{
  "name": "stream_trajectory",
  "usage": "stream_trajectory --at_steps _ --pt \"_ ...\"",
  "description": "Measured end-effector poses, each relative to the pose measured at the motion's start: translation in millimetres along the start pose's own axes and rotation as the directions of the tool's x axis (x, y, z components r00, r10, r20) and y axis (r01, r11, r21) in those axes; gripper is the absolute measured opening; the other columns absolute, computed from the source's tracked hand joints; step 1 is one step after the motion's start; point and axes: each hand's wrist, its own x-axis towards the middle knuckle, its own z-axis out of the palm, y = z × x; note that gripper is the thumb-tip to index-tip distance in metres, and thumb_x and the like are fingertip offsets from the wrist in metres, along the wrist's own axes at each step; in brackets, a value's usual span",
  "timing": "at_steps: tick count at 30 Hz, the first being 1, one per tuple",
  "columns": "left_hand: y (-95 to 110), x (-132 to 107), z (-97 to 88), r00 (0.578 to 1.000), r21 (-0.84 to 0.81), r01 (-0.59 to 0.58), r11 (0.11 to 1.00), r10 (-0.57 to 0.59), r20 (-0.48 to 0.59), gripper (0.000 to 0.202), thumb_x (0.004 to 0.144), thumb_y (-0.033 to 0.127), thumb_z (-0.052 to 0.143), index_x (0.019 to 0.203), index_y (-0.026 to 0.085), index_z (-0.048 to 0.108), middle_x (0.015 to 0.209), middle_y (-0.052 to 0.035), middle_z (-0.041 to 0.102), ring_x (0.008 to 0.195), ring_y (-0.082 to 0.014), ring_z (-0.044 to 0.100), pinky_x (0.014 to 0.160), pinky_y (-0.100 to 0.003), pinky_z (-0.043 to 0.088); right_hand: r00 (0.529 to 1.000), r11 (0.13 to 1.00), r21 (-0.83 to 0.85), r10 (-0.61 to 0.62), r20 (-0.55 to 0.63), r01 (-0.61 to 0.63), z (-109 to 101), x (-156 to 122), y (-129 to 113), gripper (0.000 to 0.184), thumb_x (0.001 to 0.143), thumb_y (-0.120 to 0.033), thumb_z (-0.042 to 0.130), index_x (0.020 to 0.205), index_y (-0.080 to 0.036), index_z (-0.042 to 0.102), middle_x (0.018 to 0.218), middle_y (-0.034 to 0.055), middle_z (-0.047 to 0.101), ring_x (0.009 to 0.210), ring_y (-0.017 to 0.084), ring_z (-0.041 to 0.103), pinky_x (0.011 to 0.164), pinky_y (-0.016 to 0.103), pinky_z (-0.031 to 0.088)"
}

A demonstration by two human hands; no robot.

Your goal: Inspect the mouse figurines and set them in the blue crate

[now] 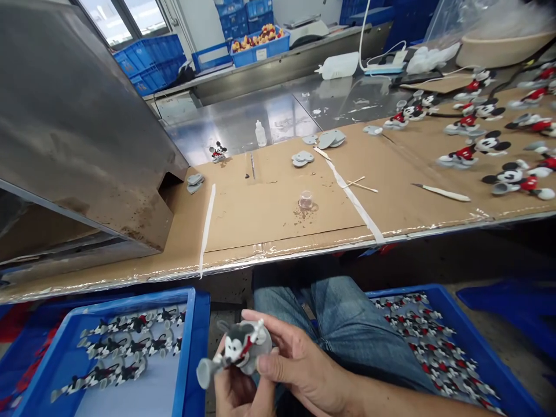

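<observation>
A mouse figurine (241,349) is held low over the lap, below the cardboard-covered bench (278,214), and is being inspected or fitted. The right hand (299,365) is closed on it, thumb and fingers wrapped about its grey base. The left hand (234,394) supports it from beneath; its grip is partly hidden. Left of the figurine a blue tray (191,347) holds rows of similar pieces. Judged next: firm pinch kept, figurine turned for checking, then set down
</observation>
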Motion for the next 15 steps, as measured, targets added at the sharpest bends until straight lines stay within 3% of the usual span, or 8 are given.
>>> stream_trajectory --at_steps 2,5,8,12,15 --pt "-1 -1 -1.2 0.999 0.004 0.005 1.000 -0.005 0.044 0.061 0.059 0.032 0.090 0.113 0.028 0.063 0.116 -0.0007 0.070 0.110 -0.0182 0.065 0.089 -0.018 0.051 1.000 0.999 -0.030 0.014 -0.025 -0.014 -1 -1 -4 0.073 0.070 -0.038 0.085 0.134 -0.018 0.056 0.122 0.0080 0.067 0.122 0.023 0.056 0.111 0.038 0.035" --pt "-1 -1 -2.2 0.997 0.025 0.073 0.997 -0.074 0.021 0.057 0.056 0.035 0.092 0.106 0.025 0.067 0.112 -0.0016 0.070 0.101 -0.0178 0.067 0.082 -0.017 0.054 1.000 0.999 -0.025 0.021 0.012 -0.021 -3 -3 -8 0.077 0.070 -0.032 0.086 0.138 -0.019 0.052 0.128 0.0077 0.064 0.126 0.021 0.053 0.112 0.034 0.034" --pt "4 0 0.3 0.996 0.067 0.060 0.996 -0.064 0.061 0.054 0.055 0.035 0.092 0.103 0.024 0.069 0.115 -0.0038 0.067 0.103 -0.0194 0.066 0.083 -0.019 0.054 1.000 1.000 0.010 0.022 -0.001 -0.022 -9 -3 -11 0.076 0.072 -0.030 0.084 0.140 -0.022 0.050 0.129 0.0073 0.063 0.119 0.021 0.057 0.102 0.034 0.044" --pt "16 -4 4.7 0.983 0.083 -0.027 0.996 0.012 0.184 0.038 0.063 0.039 0.086 0.096 0.022 0.075 0.113 -0.0080 0.069 0.113 -0.0272 0.062 0.094 -0.029 0.051 0.999 0.998 -0.040 -0.038 0.016 0.038 -15 -3 -16 0.057 0.077 -0.026 0.080 0.130 -0.022 0.060 0.119 0.0071 0.067 0.100 0.017 0.064 0.085 0.027 0.050" --pt "28 -10 7.5 0.983 0.129 -0.066 0.989 0.042 0.181 0.029 0.067 0.043 0.082 0.084 0.021 0.078 0.099 -0.0097 0.073 0.102 -0.0292 0.066 0.087 -0.031 0.055 0.994 0.990 -0.097 -0.100 0.043 0.104 -14 -5 -18 0.039 0.085 -0.029 0.072 0.122 -0.019 0.066 0.110 0.0079 0.071 0.094 0.017 0.066 0.082 0.028 0.050"
